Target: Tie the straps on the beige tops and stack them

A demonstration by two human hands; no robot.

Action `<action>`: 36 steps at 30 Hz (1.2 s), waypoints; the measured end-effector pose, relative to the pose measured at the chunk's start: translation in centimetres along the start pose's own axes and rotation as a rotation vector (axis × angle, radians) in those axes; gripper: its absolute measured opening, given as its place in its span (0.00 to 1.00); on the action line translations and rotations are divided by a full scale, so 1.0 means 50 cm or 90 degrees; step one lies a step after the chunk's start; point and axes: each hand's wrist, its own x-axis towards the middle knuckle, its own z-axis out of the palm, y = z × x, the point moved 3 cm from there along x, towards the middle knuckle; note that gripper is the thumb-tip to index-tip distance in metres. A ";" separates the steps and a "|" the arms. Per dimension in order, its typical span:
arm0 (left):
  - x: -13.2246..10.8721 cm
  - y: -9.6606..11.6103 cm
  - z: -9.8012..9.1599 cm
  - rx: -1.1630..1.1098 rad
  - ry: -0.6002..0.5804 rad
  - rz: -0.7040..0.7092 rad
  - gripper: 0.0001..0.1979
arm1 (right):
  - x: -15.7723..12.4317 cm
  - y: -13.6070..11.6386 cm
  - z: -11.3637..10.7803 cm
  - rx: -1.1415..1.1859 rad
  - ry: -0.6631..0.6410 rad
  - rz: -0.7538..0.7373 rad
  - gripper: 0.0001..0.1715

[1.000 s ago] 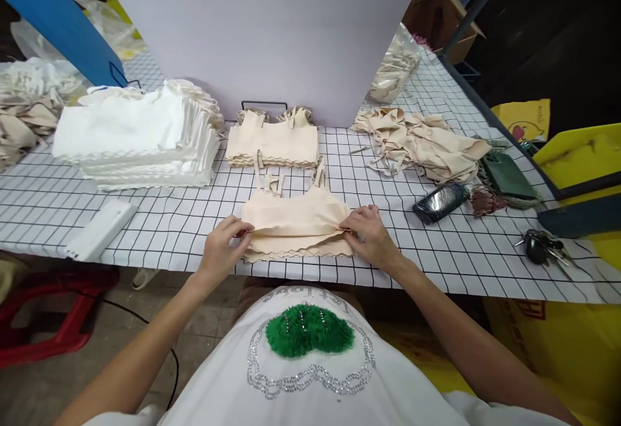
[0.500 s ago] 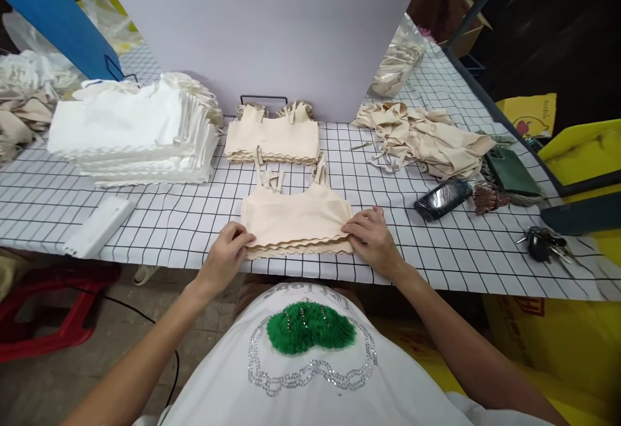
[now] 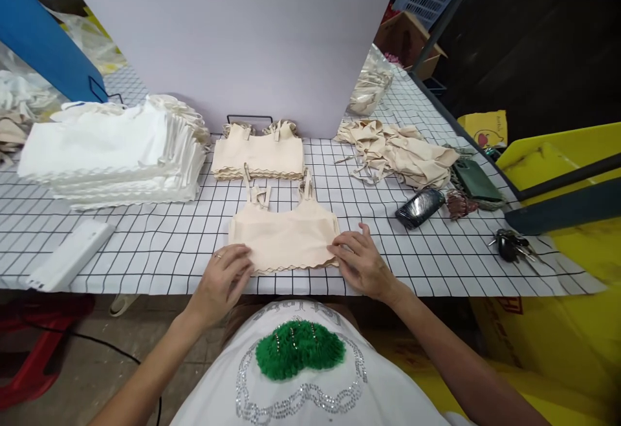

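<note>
A beige strappy bra top (image 3: 286, 238) lies flat in front of me, its straps pointing away and its wavy hem towards me. More beige layers show under its edges. At its lower left corner, my left hand (image 3: 224, 277) rests with the fingers stretched over the fabric and the thumb apart. My right hand (image 3: 361, 261) has the lower right corner between thumb and fingers, the little finger raised. Just behind lies a neat stack of folded beige tops (image 3: 257, 154).
A tall pile of white tops (image 3: 107, 148) stands at the left, near a white plastic strip-shaped object (image 3: 72, 255). Loose beige garments (image 3: 402, 151), a dark shiny pouch (image 3: 420, 208) and keys (image 3: 514, 245) lie to the right. A pale upright board (image 3: 233, 38) stands behind.
The top layer's hem has come down towards me and now lies nearly even with the layers beneath. My left fingers have loosened and flattened. The view has shifted slightly.
</note>
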 end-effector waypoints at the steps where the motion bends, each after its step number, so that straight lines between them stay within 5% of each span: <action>1: -0.001 0.000 0.006 0.011 -0.006 -0.008 0.12 | -0.001 -0.006 0.003 -0.002 -0.030 -0.003 0.22; 6: -0.012 -0.010 0.035 0.121 -0.102 -0.033 0.29 | -0.017 -0.019 0.035 -0.049 -0.195 0.017 0.43; 10: 0.011 -0.068 0.005 0.049 -0.003 -0.104 0.18 | -0.020 -0.001 0.039 -0.051 -0.181 0.047 0.33; 13: 0.085 -0.140 -0.027 -0.022 0.093 -0.233 0.14 | 0.019 0.004 0.034 -0.045 -0.112 0.041 0.25; 17: 0.208 -0.231 -0.014 -0.135 0.049 -0.486 0.10 | 0.104 -0.023 0.041 -0.024 -0.055 -0.024 0.19; 21: 0.284 -0.274 0.024 -0.136 0.040 -0.535 0.12 | 0.167 -0.057 0.057 -0.006 -0.054 -0.084 0.15; 26: 0.308 -0.291 0.041 -0.129 0.088 -0.551 0.11 | 0.199 -0.063 0.078 0.043 -0.054 -0.097 0.11; 30: 0.307 -0.273 0.025 -0.203 0.127 -0.506 0.10 | 0.246 -0.028 0.098 0.208 0.005 0.016 0.11; 34: 0.291 -0.228 0.001 -0.308 0.149 -0.427 0.12 | 0.320 0.015 0.136 0.485 -0.016 0.276 0.12; 36: 0.281 -0.203 -0.012 -0.347 0.154 -0.397 0.14 | 0.351 0.018 0.161 0.638 -0.056 0.399 0.20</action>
